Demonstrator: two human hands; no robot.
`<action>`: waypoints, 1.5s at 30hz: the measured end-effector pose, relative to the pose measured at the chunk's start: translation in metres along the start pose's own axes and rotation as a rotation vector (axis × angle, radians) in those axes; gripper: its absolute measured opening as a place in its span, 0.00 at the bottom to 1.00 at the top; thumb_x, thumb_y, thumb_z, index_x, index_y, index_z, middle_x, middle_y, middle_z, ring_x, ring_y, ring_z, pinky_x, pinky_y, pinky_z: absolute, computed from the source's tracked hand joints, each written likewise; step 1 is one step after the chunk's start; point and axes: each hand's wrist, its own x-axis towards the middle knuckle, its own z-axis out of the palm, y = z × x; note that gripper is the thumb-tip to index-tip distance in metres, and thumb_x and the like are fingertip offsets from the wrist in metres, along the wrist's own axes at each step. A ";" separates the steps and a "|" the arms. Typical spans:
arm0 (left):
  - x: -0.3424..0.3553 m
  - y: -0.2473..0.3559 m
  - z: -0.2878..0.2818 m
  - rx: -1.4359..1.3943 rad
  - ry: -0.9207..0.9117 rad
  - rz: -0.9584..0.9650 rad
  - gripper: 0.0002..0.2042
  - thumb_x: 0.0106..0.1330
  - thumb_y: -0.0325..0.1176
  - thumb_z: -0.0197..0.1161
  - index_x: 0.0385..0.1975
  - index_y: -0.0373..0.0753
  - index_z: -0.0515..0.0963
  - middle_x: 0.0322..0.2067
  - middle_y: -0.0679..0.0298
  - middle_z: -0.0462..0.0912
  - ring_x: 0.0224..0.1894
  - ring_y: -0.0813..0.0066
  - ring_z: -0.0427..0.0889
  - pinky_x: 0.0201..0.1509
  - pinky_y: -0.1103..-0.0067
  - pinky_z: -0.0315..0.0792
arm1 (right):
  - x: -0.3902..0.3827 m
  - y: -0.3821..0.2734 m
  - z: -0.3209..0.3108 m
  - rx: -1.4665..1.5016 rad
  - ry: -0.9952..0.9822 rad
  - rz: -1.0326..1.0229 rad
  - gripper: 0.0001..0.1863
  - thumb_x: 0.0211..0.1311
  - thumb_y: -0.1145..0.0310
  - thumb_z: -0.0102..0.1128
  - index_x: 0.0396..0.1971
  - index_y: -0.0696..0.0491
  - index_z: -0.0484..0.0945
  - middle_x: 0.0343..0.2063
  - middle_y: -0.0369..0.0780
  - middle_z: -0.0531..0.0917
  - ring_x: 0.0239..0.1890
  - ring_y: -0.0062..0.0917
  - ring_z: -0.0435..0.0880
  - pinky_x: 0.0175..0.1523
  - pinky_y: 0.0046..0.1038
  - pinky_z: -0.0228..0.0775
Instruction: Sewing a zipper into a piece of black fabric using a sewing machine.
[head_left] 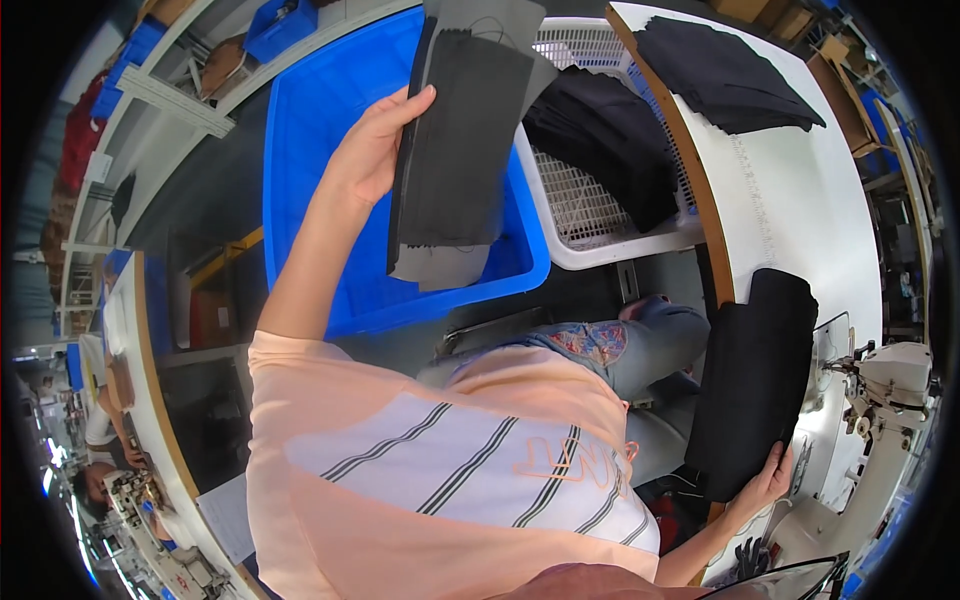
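My left hand is raised over a blue plastic bin. It grips the side edge of a stack of dark grey fabric pieces, whose lower edge looks jagged with loose threads. Off to the right, my right hand holds the near end of a black fabric piece. That fabric drapes over the edge of the white worktable, close to a sewing machine. My right fingers are partly hidden by the cloth.
Beside the blue bin stands a white plastic basket with black fabric in it. More black fabric lies on the table's far end. Shelving is at the left. Another person sits at a machine farther left.
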 end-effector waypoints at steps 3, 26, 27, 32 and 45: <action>0.004 0.002 0.005 -0.111 -0.073 0.001 0.11 0.68 0.33 0.55 0.45 0.35 0.77 0.41 0.61 0.82 0.42 0.74 0.83 0.46 0.80 0.77 | 0.000 -0.004 0.001 -0.002 0.016 0.002 0.15 0.68 0.68 0.52 0.41 0.68 0.75 0.29 0.38 0.79 0.31 0.18 0.70 0.42 0.20 0.66; 0.019 -0.007 0.035 -0.141 -0.153 -0.038 0.12 0.66 0.33 0.57 0.45 0.35 0.76 0.41 0.60 0.82 0.41 0.74 0.84 0.46 0.79 0.78 | -0.001 0.006 -0.001 0.005 0.039 -0.011 0.15 0.67 0.70 0.52 0.45 0.67 0.75 0.33 0.40 0.81 0.35 0.17 0.73 0.46 0.20 0.67; 0.019 -0.007 0.037 -0.141 -0.157 -0.036 0.12 0.67 0.33 0.57 0.45 0.35 0.76 0.41 0.60 0.82 0.41 0.73 0.84 0.46 0.79 0.78 | -0.001 0.007 -0.002 -0.013 0.028 -0.016 0.15 0.67 0.70 0.52 0.45 0.67 0.74 0.33 0.40 0.81 0.35 0.18 0.73 0.46 0.20 0.67; 0.024 -0.011 0.043 -0.135 -0.160 -0.059 0.12 0.67 0.33 0.57 0.45 0.35 0.76 0.40 0.60 0.83 0.40 0.73 0.84 0.46 0.79 0.78 | 0.000 0.001 -0.001 -0.026 0.037 -0.006 0.15 0.68 0.69 0.51 0.45 0.67 0.75 0.33 0.40 0.81 0.35 0.18 0.73 0.46 0.20 0.66; 0.029 -0.019 0.060 -0.137 -0.168 -0.085 0.11 0.66 0.32 0.58 0.44 0.33 0.76 0.39 0.59 0.83 0.39 0.73 0.84 0.44 0.80 0.79 | 0.000 0.006 -0.004 -0.003 0.032 -0.007 0.15 0.68 0.70 0.50 0.47 0.65 0.75 0.37 0.41 0.82 0.38 0.19 0.76 0.49 0.20 0.66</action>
